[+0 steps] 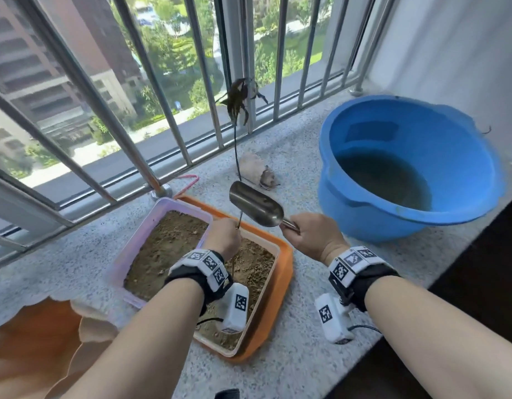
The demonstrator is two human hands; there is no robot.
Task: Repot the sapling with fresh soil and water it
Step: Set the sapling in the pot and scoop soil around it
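No readable brand or writing anywhere; only black-and-white square code markers on the wristbands [210,264] and on the small white boxes hanging under both wrists.

Left hand [224,237] curled round the thin dark stem of the sapling [236,102], gripping it low down and holding it upright over the orange pot [286,272]. Stem long, bare and wiry, topped far up against the railing [174,122] by a small cluster of drooping, dark, withered-looking leaves. Lower end of the stem reaching down to the soil [254,266] behind the left wrist; whether actually set in, cannot tell.

Right hand [312,237] closed on the handle of a metal scoop [256,204], held just right of the stem above the pot's far edge, open mouth pointing far-left, shiny inside and seemingly without soil.

Rectangular orange pot with a pale inner rim, part-filled with crumbly brown soil, standing near the middle of the speckled stone counter [306,326]. Touching it on the left, a translucent pinkish-purple tub [159,214], also holding brown soil. At right, well apart from the pot, a large blue basin [407,168] holding dark water. Beyond the scoop, near the railing, a pale crumpled lump [254,169] on the counter, too unclear to identify. At near left, a scalloped orange-brown container [38,341], partly out of frame.
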